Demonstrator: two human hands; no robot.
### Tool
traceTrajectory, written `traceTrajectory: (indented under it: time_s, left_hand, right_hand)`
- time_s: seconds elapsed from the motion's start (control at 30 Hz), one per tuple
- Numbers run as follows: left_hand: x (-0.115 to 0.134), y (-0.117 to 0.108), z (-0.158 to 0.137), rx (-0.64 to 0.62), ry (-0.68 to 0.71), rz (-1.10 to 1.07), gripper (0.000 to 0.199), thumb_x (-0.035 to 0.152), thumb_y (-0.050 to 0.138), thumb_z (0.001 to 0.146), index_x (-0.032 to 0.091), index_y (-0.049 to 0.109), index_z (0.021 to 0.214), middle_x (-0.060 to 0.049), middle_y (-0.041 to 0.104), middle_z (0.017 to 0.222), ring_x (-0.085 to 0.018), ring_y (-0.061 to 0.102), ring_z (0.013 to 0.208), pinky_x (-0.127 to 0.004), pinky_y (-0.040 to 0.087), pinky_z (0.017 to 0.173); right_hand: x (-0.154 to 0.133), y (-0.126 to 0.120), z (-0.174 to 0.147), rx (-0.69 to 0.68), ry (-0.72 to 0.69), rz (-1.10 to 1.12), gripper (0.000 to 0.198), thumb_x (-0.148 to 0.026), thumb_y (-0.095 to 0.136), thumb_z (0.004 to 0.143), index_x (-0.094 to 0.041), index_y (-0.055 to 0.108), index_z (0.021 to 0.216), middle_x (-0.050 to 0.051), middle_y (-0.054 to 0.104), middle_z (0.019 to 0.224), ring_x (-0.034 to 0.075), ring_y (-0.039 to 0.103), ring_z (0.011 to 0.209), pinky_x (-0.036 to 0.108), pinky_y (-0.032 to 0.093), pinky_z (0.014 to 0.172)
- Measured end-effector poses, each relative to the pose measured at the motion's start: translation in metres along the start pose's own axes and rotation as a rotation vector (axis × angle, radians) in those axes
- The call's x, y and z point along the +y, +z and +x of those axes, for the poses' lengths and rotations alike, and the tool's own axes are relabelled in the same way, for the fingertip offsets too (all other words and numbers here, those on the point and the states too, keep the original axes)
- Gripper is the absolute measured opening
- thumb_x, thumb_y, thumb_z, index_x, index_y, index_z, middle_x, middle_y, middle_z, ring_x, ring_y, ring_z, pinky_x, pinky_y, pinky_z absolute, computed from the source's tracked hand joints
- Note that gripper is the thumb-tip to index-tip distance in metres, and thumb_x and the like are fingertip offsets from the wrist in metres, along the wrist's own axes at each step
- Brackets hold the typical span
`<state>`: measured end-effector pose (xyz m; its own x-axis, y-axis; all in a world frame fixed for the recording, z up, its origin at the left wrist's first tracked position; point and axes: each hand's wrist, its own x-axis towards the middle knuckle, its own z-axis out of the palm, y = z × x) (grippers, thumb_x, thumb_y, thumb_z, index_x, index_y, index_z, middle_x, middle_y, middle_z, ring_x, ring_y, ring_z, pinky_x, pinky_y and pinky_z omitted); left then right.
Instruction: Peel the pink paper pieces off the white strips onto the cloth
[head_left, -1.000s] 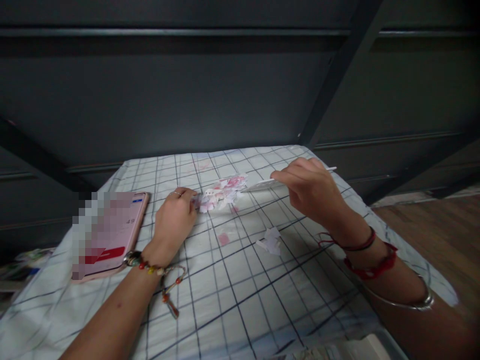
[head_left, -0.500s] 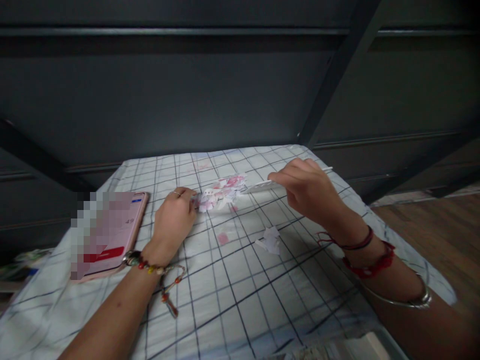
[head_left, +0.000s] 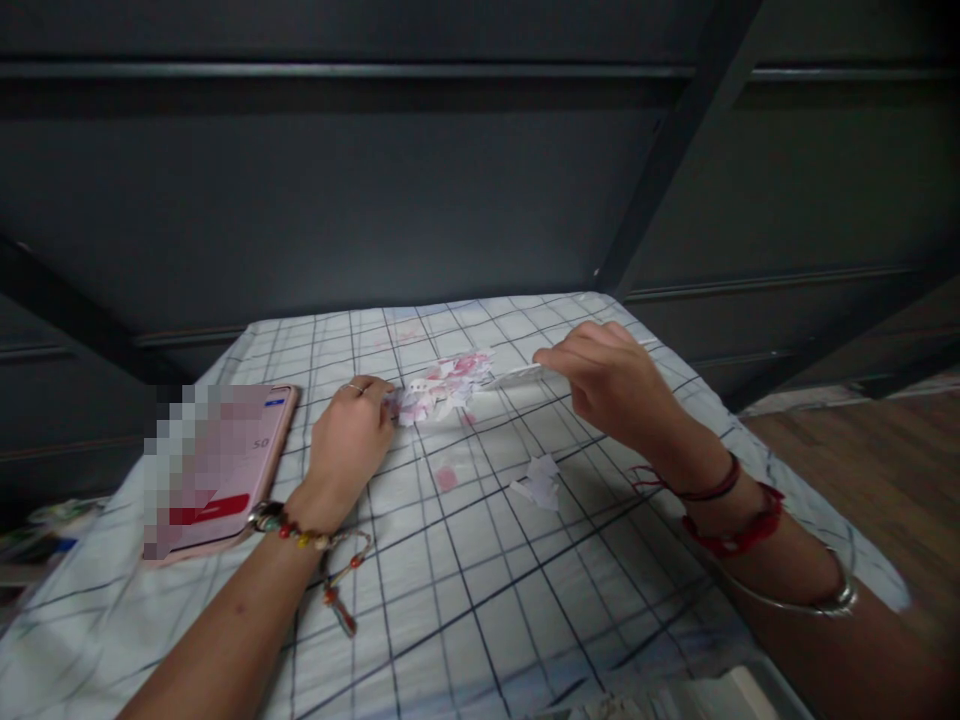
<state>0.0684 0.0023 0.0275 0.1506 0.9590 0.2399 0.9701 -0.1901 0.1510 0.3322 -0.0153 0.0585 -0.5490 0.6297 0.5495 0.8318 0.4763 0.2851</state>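
A piece covered with torn white and pink paper scraps lies on the far middle of the table. My left hand has curled fingers and grips its left end; the fingertips are partly hidden. From the right, my right hand pinches a thin, flat white strip-like tool. This tool's left end reaches to the right edge of the scraps, while its other end sticks out faintly behind my hand. Nearer to me lie a few loose white paper scraps.
A checked white cloth covers the table. At left lies a phone in a pink case, partly pixelated. Pink stains mark the cloth. A container stands at the near edge. Dark panels rise behind the table.
Both hands stay nearly in place. The white tool has tilted or shifted slightly in my right hand. The number on the phone screen has changed.
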Motion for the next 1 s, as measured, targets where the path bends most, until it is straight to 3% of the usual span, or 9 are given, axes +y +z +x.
traceTrajectory:
  time_s: [0.2,0.6,1.0]
  left_hand:
    - [-0.0025,0.0025,0.0006,0.010,0.009,0.019,0.039,0.009,0.034,0.084,0.012,0.063,0.110,-0.011,0.062,0.117,-0.025,0.060,0.104,-0.036,0.049,0.091]
    - [0.0005,-0.0003,-0.0008,0.015,0.012,0.016,0.039,0.008,0.034,0.084,0.011,0.063,0.110,-0.011,0.062,0.116,-0.026,0.060,0.103,-0.038,0.050,0.091]
    - [-0.0030,0.0046,0.0011,0.033,0.023,-0.003,0.039,0.008,0.035,0.083,0.011,0.063,0.110,-0.011,0.062,0.116,-0.026,0.060,0.104,-0.038,0.048,0.094]
  right_hand:
    - [0.0047,0.0040,-0.0024,0.017,0.067,-0.066,0.037,0.002,0.042,0.072,-0.017,0.066,0.092,0.004,0.065,0.076,0.020,0.047,0.077,0.032,0.028,0.068]
    - [0.0002,0.0045,-0.0006,0.142,-0.046,-0.050,0.034,0.006,0.042,0.069,-0.016,0.064,0.084,0.001,0.061,0.067,0.019,0.046,0.071,0.031,0.028,0.063]
    - [0.0048,0.0005,-0.0028,0.141,-0.048,0.010,0.036,0.006,0.042,0.068,-0.018,0.064,0.085,0.001,0.059,0.065,0.018,0.045,0.072,0.031,0.029,0.065]
